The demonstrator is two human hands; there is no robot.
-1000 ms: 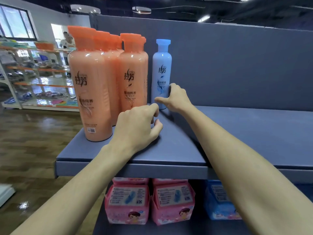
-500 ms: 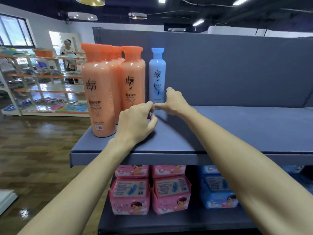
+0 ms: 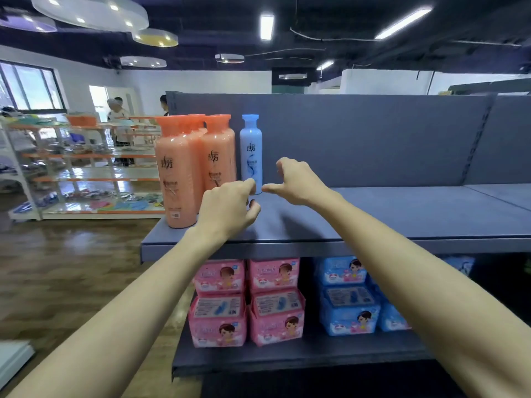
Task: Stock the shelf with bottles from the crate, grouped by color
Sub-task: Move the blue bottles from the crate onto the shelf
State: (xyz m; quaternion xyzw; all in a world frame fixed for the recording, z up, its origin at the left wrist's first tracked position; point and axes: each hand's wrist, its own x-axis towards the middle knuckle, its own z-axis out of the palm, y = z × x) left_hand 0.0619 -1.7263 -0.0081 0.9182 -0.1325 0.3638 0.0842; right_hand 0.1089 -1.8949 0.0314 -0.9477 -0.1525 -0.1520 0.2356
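Head view has both hands, left and right, loose and empty beside the blue bottle, so probably crate-grab next.

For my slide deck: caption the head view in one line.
Both hands, left and right, hover empty before a blue bottle beside orange bottles on the grey shelf.

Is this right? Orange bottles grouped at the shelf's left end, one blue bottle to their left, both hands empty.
Not quite. The head view shows the blue bottle standing to the right of the orange bottles, not left. The rest holds: left hand and right hand hold nothing.
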